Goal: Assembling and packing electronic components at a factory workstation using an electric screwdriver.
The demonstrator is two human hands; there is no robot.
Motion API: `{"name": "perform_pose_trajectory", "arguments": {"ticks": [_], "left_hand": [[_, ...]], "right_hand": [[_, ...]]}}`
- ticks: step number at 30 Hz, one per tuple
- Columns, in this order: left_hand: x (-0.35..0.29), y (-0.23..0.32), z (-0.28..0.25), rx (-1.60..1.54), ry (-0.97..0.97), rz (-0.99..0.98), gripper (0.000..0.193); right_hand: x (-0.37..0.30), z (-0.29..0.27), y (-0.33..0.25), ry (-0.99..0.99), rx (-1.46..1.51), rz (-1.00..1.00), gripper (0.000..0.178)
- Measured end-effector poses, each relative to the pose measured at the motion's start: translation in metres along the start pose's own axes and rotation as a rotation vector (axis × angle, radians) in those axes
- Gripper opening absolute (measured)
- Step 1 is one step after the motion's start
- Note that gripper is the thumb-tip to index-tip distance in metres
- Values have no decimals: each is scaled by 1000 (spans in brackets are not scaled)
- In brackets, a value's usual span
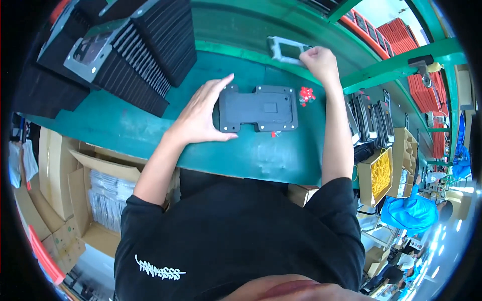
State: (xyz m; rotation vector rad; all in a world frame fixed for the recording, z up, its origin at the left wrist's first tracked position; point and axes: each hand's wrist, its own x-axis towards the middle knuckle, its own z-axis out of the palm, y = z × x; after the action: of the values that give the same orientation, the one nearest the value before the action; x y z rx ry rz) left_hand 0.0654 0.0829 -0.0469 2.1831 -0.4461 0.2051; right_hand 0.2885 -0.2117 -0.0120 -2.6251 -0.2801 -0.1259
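Note:
A black molded block [266, 107] with a notched middle and pale round spots at its corners lies flat on the green work surface. Around its left end my left hand [203, 113] is spread, thumb at the near side and fingers at the far side. Whether it touches the block I cannot tell. Farther back and to the right, my right hand [321, 62] pinches the right end of a light grey frame [277, 50] with a rectangular window, raised near the green back panel. Small red pieces [307, 95] lie just right of the block.
Tall stacks of black parts [145, 65] stand at the left. Right of my arm are upright dark panels [371, 118] and a box of yellow cords [380, 175]. A green metal post [401, 65] crosses the right side. Below left sits a carton [108, 200] of clear-wrapped pieces.

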Motion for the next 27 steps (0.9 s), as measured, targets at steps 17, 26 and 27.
{"name": "perform_pose_trajectory", "arguments": {"ticks": [17, 26, 27], "left_hand": [[-5, -4, 6, 59, 7, 29, 84], [7, 17, -3, 106, -44, 76, 65], [5, 18, -5, 132, -57, 51, 66]], "right_hand": [[-199, 35, -107, 156, -275, -189, 24], [-198, 23, -98, 126, -212, -287, 26], [-194, 15, -87, 86, -160, -318, 26]]}}
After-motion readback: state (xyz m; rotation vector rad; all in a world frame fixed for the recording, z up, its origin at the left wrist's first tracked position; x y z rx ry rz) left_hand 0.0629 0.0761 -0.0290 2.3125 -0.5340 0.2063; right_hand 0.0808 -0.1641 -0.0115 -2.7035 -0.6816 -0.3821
